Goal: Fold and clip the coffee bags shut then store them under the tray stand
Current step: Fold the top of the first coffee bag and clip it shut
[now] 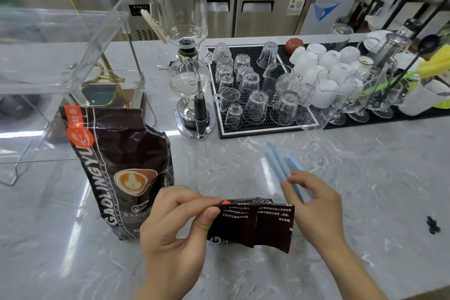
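Head view shows me both hands low over the marble counter, nearest the camera. My left hand pinches the folded top of a dark coffee bag between thumb and forefinger at the bag's left corner, keeping the fold flat with its printed back panel facing me. My right hand sits at the bag's right edge, its fingers curled around the near end of a light blue clip, which angles away from me across the counter. A second blue clip lies just beside it on the right, touching or nearly so; I cannot tell whether my fingers hold that one too. To the left, a second coffee bag stands upright on the counter, top open and unfolded, with an orange label at its upper corner. A small black object rests on the counter at far right. Behind the upright bag stands the clear acrylic tray stand. Farther back, a glass siphon coffee maker stands beside a black drying mat crowded with upturned glasses, and white cups are piled to the right. Steel cabinets line the far wall.
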Tool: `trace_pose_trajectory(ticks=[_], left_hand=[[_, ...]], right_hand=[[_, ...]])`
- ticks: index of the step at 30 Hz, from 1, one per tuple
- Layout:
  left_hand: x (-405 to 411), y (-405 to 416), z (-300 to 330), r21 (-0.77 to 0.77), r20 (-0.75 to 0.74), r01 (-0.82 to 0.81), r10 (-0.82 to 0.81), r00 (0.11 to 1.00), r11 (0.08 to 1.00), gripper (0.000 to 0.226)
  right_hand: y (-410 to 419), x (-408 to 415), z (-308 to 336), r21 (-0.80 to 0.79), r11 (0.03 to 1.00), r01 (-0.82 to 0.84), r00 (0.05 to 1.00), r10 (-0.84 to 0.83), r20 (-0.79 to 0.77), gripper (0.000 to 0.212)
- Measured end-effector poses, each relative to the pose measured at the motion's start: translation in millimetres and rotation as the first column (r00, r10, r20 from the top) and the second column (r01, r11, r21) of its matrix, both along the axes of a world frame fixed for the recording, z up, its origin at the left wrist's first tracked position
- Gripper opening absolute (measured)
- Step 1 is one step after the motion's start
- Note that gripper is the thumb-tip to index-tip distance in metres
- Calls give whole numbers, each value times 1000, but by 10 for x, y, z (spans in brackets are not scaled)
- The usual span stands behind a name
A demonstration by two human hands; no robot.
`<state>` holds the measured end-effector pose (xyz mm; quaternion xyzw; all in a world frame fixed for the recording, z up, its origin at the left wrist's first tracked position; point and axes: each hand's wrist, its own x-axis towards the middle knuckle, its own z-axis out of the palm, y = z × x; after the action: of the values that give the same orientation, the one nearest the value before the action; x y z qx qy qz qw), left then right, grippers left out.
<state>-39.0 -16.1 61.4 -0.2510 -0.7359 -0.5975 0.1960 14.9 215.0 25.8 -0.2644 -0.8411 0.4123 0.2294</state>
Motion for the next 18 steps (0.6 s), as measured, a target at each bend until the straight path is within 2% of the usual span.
trace_pose_trajectory(ticks=[5, 9, 13, 15, 18], left_hand=[[2, 15, 15, 3, 31, 6, -6, 999, 1000, 8], [-3, 19, 34, -3, 64, 9, -9, 998, 1000, 8], [-1, 13, 38, -12, 79, 4, -3, 997, 1000, 8], [0, 12, 36, -8, 78, 6, -6, 997, 1000, 8], [-1, 14, 36, -8, 75, 12, -12, 997, 1000, 9]], right_hand=[[-6, 105, 446, -86, 994, -62, 979, 44, -198, 29], [-97, 156, 753, -125, 980, -154, 947, 111, -303, 12], [-190, 207, 935, -51, 952, -301, 907, 269, -323, 11], [-224, 212, 980, 4, 936, -353, 895, 339, -291, 15], [-254, 216, 1002, 86, 896, -436, 871, 444, -210, 9]])
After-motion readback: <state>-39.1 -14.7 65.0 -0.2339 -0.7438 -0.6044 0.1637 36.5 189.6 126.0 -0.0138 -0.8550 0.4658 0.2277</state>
